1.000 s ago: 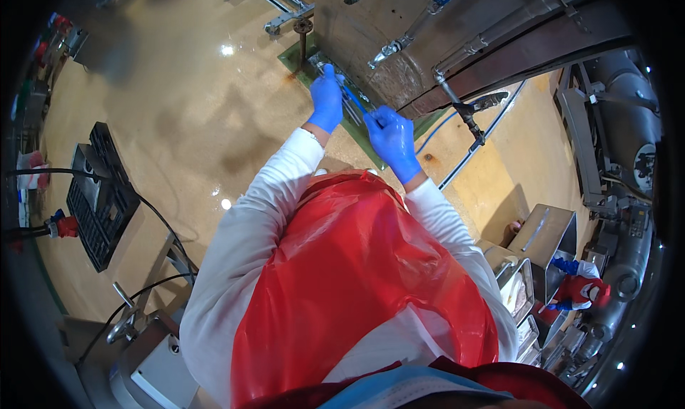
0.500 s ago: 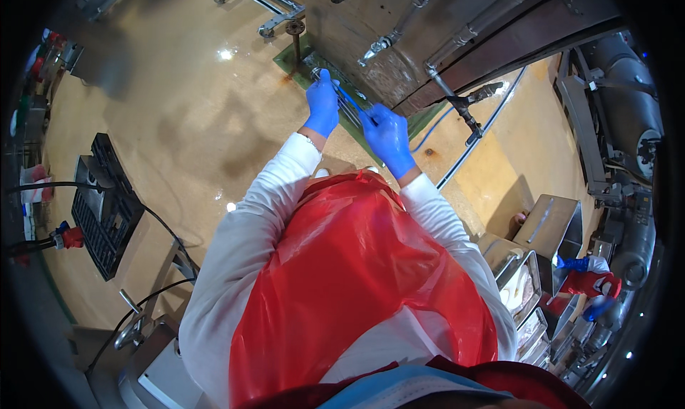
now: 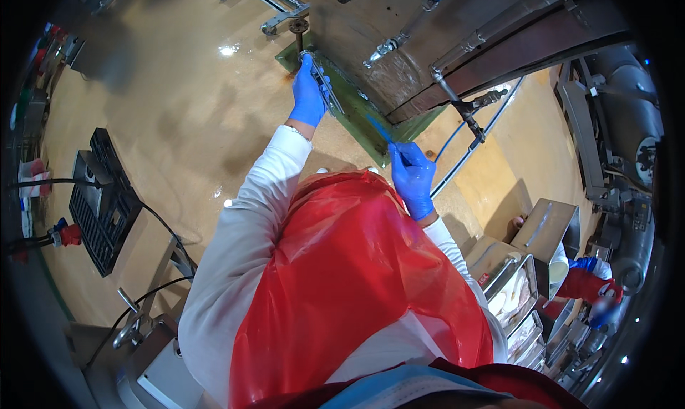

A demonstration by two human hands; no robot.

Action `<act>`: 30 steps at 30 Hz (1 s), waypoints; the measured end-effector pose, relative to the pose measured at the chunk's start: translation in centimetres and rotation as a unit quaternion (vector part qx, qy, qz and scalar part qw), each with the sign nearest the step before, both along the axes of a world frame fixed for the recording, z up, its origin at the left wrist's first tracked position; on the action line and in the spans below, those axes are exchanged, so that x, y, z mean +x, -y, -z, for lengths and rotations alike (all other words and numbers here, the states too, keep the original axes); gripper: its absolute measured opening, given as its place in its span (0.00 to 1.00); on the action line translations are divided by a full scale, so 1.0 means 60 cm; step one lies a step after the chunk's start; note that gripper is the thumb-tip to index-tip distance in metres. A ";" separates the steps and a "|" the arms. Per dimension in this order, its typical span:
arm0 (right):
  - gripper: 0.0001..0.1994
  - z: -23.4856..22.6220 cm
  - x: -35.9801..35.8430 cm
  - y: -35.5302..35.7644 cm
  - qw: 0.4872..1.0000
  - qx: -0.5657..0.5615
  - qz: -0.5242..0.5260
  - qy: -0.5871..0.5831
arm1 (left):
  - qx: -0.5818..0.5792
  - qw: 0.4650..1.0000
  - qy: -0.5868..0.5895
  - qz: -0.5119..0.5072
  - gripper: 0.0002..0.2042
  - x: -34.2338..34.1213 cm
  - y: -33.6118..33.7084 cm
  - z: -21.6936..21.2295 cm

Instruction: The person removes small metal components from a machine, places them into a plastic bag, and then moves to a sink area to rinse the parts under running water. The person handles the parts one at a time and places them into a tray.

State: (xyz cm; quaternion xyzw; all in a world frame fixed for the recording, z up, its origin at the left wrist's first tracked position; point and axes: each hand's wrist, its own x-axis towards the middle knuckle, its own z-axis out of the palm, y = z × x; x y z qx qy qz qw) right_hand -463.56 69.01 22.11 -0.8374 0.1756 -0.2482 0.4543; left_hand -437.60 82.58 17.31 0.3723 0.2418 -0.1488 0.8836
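My left hand (image 3: 309, 95), in a blue glove, is closed around a narrow silver metal piece (image 3: 334, 103) with long parallel bars. This piece slants from above the fingertips down toward the right; its exact kind is unclear. Lower and to the right, my right hand (image 3: 412, 175), also blue-gloved, pinches the near end of a thin blue stick (image 3: 379, 128). The stick is smeared by motion, and its far end points up and left toward the metal piece without touching it. Both hands are held out in front of my red apron (image 3: 357, 266).
A large metal tank (image 3: 378, 45) with pipes and a valve stands ahead on a green base (image 3: 357, 127). A black slatted platform (image 3: 107, 202) is at left. Boxes and trays (image 3: 510, 295) stand at right, beside a co-worker in red (image 3: 581, 284). Cables cross the left side.
My hands have moved apart. The left went slightly up and left with the metal piece; the right drew down and toward me with the blue stick, which was against the piece before.
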 end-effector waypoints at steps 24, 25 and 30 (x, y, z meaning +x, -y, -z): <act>0.06 -0.022 0.132 -0.052 0.994 -0.103 -0.040 0.020 | 0.064 0.996 0.064 0.007 0.19 -0.055 0.050 -0.005; 0.06 -0.012 0.134 -0.049 0.994 -0.095 -0.041 0.023 | 0.062 0.996 0.060 0.005 0.20 -0.058 0.050 -0.002; 0.07 -0.021 0.096 -0.052 0.997 -0.065 -0.044 -0.023 | 0.071 0.995 0.064 -0.027 0.20 -0.041 0.022 0.032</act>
